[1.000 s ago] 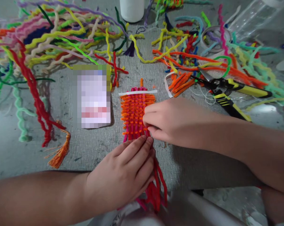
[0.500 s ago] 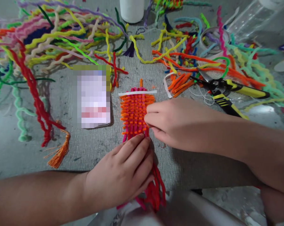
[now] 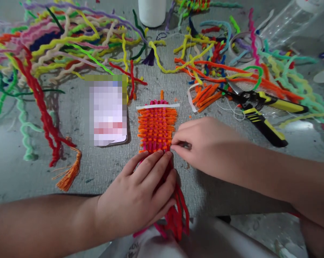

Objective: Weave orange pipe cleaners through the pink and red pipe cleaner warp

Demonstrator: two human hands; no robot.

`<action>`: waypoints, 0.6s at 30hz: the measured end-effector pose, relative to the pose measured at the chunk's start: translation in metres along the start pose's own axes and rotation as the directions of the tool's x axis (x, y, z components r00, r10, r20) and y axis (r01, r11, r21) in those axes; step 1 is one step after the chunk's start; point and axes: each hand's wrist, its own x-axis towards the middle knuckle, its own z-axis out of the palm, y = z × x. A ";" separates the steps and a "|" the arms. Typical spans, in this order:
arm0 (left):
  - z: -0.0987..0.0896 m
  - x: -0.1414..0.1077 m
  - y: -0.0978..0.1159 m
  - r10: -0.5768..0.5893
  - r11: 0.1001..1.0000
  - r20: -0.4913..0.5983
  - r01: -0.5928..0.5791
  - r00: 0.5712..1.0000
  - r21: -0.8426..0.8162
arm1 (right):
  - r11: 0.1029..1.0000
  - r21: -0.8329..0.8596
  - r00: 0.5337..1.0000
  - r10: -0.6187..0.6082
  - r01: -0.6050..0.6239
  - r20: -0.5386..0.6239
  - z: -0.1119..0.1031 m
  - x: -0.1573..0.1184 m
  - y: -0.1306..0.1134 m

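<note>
The table (image 3: 218,195) leaves room toward its front edge, near which my left hand (image 3: 136,190), fingers loosely spread, presses the woven strip (image 3: 157,125). My right hand (image 3: 203,139), fingertips together, is at its right side, probably adjusting an orange strand (image 3: 168,142), which calls for gentle tension.

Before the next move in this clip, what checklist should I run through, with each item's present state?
1. Left hand resting over the lower end of the orange-and-magenta weave: ok.
2. Right hand at the weave's right edge: ok.
3. Right hand's fingers pinching a strand end: cannot tell, too small.
4. White strip lying across the weave's top: ok.
5. Black-and-yellow snips closed: not ok, standing open.
</note>
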 end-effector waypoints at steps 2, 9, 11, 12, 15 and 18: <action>0.000 -0.001 0.001 -0.019 1.000 0.010 0.019 1.000 -0.007 | 0.994 -0.005 0.994 0.109 -0.109 0.029 0.001 -0.001 -0.005; 0.002 -0.003 0.005 0.004 1.000 0.042 -0.005 0.999 0.013 | 0.977 0.165 0.959 0.168 -0.132 -0.228 0.025 -0.023 -0.008; 0.003 -0.003 0.006 0.000 1.000 0.041 -0.001 0.999 0.021 | 0.982 0.169 0.953 0.126 -0.081 -0.274 0.033 -0.029 -0.007; 0.003 -0.003 0.007 -0.002 1.000 0.042 0.001 0.999 0.024 | 0.983 0.170 0.950 0.115 -0.068 -0.289 0.036 -0.031 -0.008; 0.004 -0.003 0.008 0.000 0.999 0.053 -0.002 0.999 0.037 | 0.979 0.188 0.932 0.139 -0.079 -0.335 0.041 -0.032 -0.010; 0.004 -0.003 0.008 -0.012 0.998 0.064 0.008 0.998 0.059 | 0.967 0.227 0.924 0.192 -0.119 -0.331 0.042 -0.029 -0.012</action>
